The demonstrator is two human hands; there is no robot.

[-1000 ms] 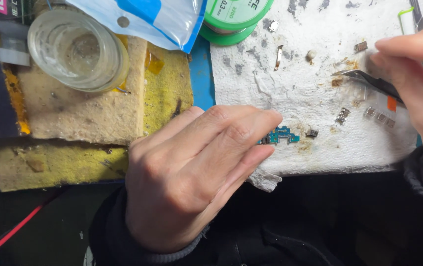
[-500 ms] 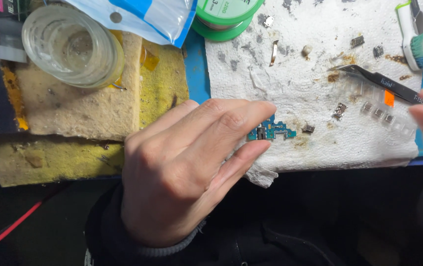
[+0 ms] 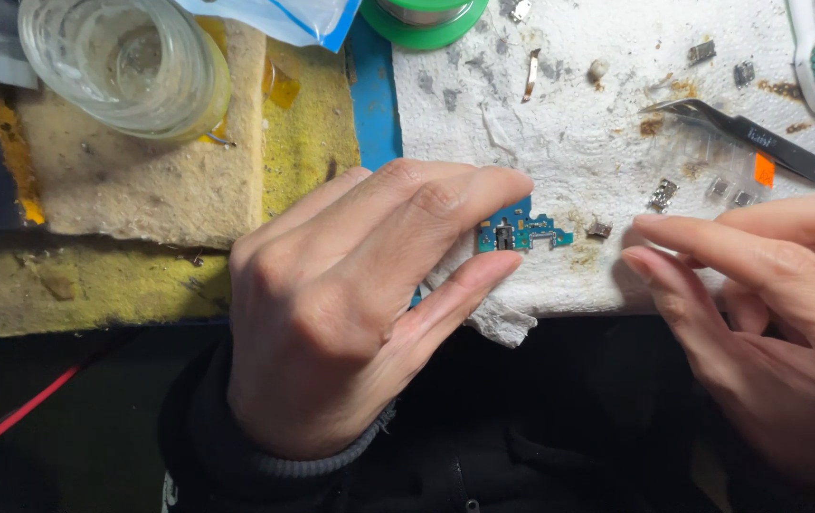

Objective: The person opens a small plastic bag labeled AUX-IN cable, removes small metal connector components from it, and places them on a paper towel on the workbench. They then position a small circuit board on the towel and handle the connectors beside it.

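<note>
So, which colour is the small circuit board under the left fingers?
Teal blue circuit board, seen in the head view.

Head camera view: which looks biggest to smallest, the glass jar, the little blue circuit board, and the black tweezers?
1. glass jar, partly cut off by the frame
2. black tweezers, long but thin
3. blue circuit board, partly hidden by fingers

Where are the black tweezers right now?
In the head view, the black metal tweezers lie upper right on the white paper towel, beyond the right hand, untouched.
</note>
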